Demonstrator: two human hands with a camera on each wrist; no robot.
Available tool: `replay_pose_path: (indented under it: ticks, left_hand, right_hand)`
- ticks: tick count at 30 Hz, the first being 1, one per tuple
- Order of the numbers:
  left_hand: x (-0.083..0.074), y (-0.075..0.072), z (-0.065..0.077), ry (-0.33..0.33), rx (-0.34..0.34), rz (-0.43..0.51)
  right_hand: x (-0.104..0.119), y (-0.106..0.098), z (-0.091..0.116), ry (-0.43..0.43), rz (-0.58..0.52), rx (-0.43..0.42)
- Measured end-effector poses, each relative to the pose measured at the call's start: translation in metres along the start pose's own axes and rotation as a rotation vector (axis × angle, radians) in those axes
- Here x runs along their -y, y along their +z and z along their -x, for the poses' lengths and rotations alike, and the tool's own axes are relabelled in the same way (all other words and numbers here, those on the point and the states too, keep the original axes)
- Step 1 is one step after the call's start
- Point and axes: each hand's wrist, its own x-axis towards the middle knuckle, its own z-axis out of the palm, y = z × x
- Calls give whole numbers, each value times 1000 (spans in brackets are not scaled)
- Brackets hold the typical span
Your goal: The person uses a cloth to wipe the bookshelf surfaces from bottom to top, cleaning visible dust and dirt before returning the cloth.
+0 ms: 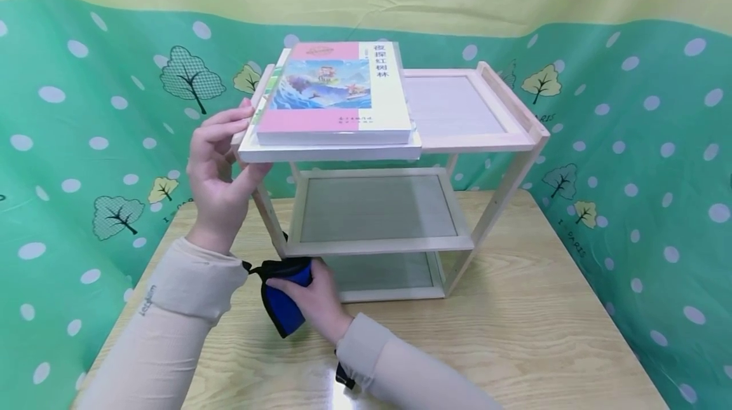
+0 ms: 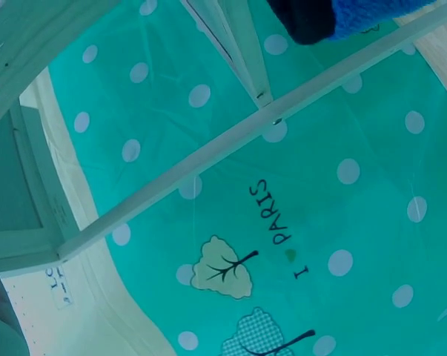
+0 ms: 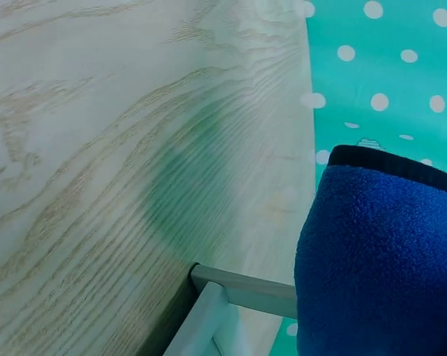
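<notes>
My left hand (image 1: 220,175) is at the upper left corner of a pale wooden three-tier rack (image 1: 515,108). Its fingers grip the rack's side there, with the thumb just under the front corner of the books. Two books lie stacked on the top tier's left half; the upper book (image 1: 334,82) has a pink and white cover with a sea picture. Low beside the rack's front left leg, my right hand (image 1: 320,299) pinches a blue fleecy cloth (image 1: 284,308) with black edging. The cloth (image 3: 379,259) hangs folded, large in the right wrist view.
The rack's middle shelf (image 1: 377,206) and bottom shelf (image 1: 383,276) are grey-green panels in pale frames. It stands on a wood-grain table (image 1: 532,327). A green dotted curtain (image 1: 629,143) with printed trees hangs behind and on both sides.
</notes>
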Motion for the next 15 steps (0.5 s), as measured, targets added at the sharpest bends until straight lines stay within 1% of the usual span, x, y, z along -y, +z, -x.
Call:
replay_pose_path:
  ticks: [4, 11, 15]
  left_hand:
    - [0, 0, 0, -3, 6, -3]
    - [0, -1, 1, -6, 10, -25]
    - [0, -1, 0, -8, 6, -24]
  right_hand:
    - [0, 3, -3, 20, -9, -2]
    - [2, 7, -7, -52, 1, 35]
    - [2, 8, -10, -64, 28, 40]
